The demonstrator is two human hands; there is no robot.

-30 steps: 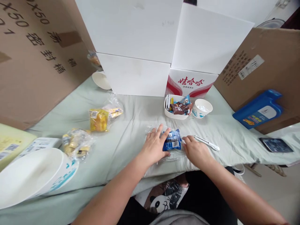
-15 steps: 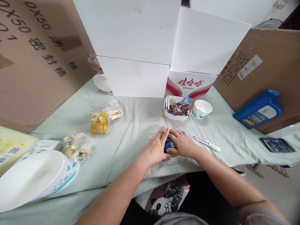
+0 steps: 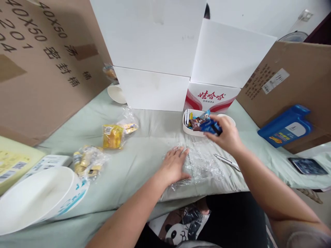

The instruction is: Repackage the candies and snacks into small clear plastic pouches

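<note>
My right hand (image 3: 227, 134) is closed on a blue snack packet (image 3: 210, 127), held at the right front rim of a white tub (image 3: 193, 131). Inside the tub lie several wrapped snacks, among them a brown packet (image 3: 196, 123) and a light-blue one (image 3: 206, 115). Crumpled clear plastic wrap (image 3: 204, 168) is spread on the cloth below. On its left part rests my left hand (image 3: 176, 165), palm down with the fingers stretched out and nothing held. A white paper bowl (image 3: 230, 119) stands right of the tub, mostly hidden behind my right hand.
A white pen-like cutter (image 3: 227, 162) lies right of the wrap. Yellow snack packs (image 3: 113, 136), a bag of wrapped snacks (image 3: 89, 162) and a large paper bucket (image 3: 74, 193) are on the left. A blue bottle (image 3: 284, 125) and a phone (image 3: 307, 166) lie right. White boxes (image 3: 152, 91) stand behind.
My right hand has lifted from the plastic wrap and moved up and right to the tub with the blue packet. My left hand has stayed on the wrap.
</note>
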